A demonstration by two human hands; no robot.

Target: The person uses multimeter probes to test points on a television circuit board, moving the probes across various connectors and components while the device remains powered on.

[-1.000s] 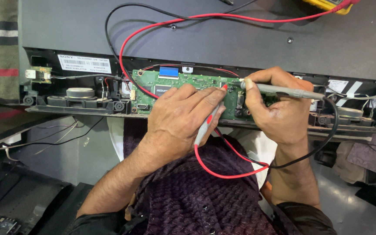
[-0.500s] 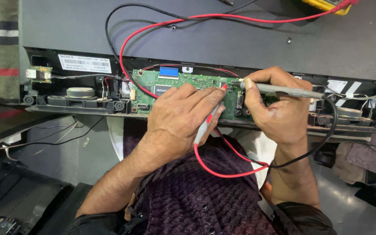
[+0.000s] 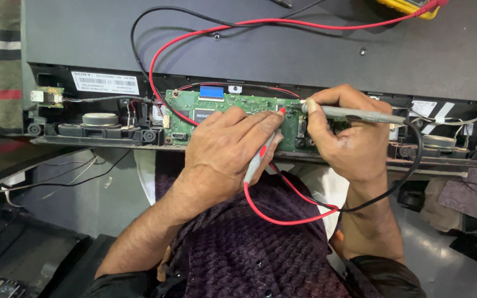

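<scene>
Green circuit board (image 3: 233, 113): lying exposed in the opened lower edge of a dark flat panel (image 3: 194, 38), cover already off; both probe tips are resting on it at this moment.
Red probe (image 3: 261, 152): pinched in the left hand (image 3: 227, 146), its red-tipped point touching the board near the middle of its upper edge.
Grey probe (image 3: 354, 114): lying almost level, gripped by the right hand (image 3: 351, 138), its point touching the board just beside the red tip.
Left hand state: clenched around the red probe, fingers curling over the board's lower half and hiding that part.
Right hand state: grasping the grey probe between thumb and fingers, heel of the hand sitting over the panel's lower rail.
Red lead (image 3: 282, 218): looping down under both wrists, then running up across the panel towards the yellow meter (image 3: 409, 6).
Black lead (image 3: 409, 165): curving from the grey probe round the right wrist.
Progress, as judged: panel is opened and probes are placed; a reading appears to be under way; the meter face is out of view, so the result cannot be told.
Board relative to hands: directly under both, touching the probe tips, partly covered by the left fingers.
Speakers (image 3: 100, 120): sitting left of the board, untouched.
</scene>
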